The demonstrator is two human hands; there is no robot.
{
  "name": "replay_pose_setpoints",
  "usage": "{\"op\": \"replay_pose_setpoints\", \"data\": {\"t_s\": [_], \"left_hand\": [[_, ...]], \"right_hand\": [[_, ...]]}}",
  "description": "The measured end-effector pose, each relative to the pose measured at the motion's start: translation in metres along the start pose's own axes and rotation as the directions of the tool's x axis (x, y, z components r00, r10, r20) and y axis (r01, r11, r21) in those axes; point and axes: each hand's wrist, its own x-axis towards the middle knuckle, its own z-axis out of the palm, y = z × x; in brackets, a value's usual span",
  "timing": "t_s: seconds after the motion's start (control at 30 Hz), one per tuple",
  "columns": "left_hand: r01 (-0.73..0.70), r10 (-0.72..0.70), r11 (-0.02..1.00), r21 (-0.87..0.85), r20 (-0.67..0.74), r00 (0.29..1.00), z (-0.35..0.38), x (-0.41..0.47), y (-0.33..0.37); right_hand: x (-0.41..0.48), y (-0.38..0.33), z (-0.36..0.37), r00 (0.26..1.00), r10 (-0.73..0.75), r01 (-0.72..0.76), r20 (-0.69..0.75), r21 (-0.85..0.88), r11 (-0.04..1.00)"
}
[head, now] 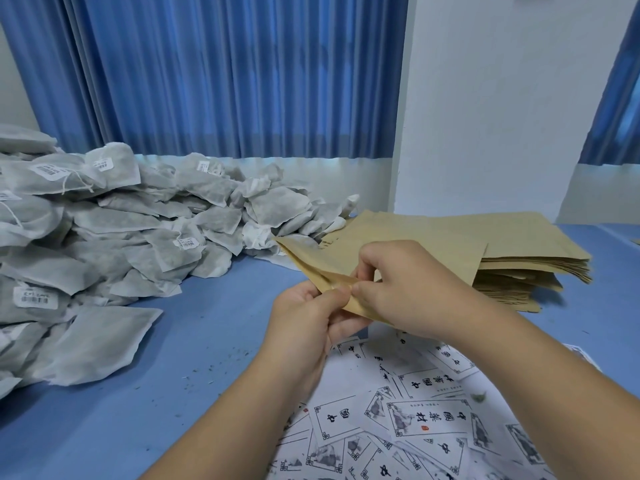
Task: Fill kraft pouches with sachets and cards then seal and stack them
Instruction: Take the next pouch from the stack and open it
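— Curtains (pixel 225 74) first: what lies behind everything?

— Blue pleated ones across the far side, with a white wall to their right. Below them a blue table (pixel 138 393) runs from left to right.

— What takes up the most room on it?

— A big loose heap of grey sachets (pixel 104 230), piled along the left side and reaching toward the far middle. Several carry small white barcode labels, and a few show strings.

— And on the right?

— A flat stack of kraft pouches (pixel 519 244) lies at the far right, its left end just beside the tail of the heap. Nearer, at the right, printed cards (pixel 415 427) are scattered over each other, white with black characters and drawings.

— Where is the pouch being worked on?

— One kraft pouch (pixel 332 261) is held up off the table in the middle, tilted, in front of the stack and above the far edge of the cards.

— How do the hands have it?

— The left hand (pixel 304 323) pinches its near edge between thumb and curled fingers (pixel 337 296). The right hand (pixel 405 289) grips the same edge, touching the left, its fingers curled round the paper. Whether the pouch's mouth is parted I cannot tell.
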Motion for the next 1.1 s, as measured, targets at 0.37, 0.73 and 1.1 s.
{"op": "replay_pose_setpoints", "data": {"t_s": [0.37,0.73,1.1], "left_hand": [[0.018,-0.007,0.996,0.082,-0.134,0.991,0.002,0.000,-0.001],[0.028,0.045,0.948,0.317,-0.222,0.974,0.004,-0.009,0.013],[0.106,-0.006,0.929,0.356,-0.271,0.963,-0.002,-0.003,0.006]], "right_hand": [[-0.004,-0.012,-0.007,0.980,-0.088,0.063,-0.176,-0.147,0.987],[-0.012,-0.038,0.008,0.988,-0.147,0.114,-0.041,-0.442,0.890],[-0.013,-0.043,-0.011,0.940,-0.038,-0.083,-0.338,-0.337,0.938]]}}
